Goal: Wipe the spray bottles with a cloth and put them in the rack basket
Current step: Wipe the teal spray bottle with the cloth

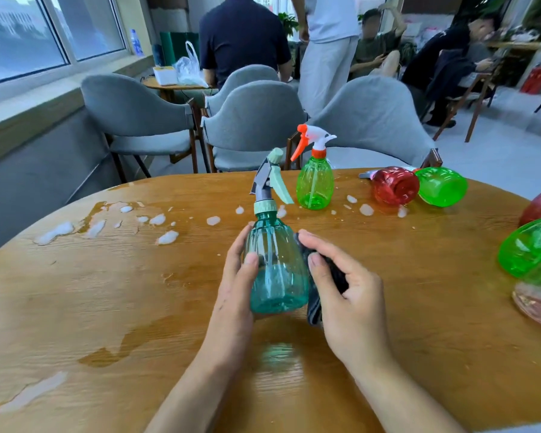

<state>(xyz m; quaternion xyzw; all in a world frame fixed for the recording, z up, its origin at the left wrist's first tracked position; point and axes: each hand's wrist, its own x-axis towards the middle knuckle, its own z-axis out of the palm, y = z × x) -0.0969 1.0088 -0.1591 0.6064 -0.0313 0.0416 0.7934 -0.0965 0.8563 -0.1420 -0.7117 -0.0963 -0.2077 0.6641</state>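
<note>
Head view is showing the teal spray bottle (275, 264) standing upright above the wooden table (107, 292), nozzle pointing away; the left hand (235, 285) is gripping its left side, while the right hand (341, 282) is pressing a dark cloth (331, 273) against its right flank.

On the table (75, 292), one upright bottle (314, 182) stands behind the held bottle (275, 267).

wet wooden table (107, 292), grey chairs (250, 120), seated people (375, 48)
</note>
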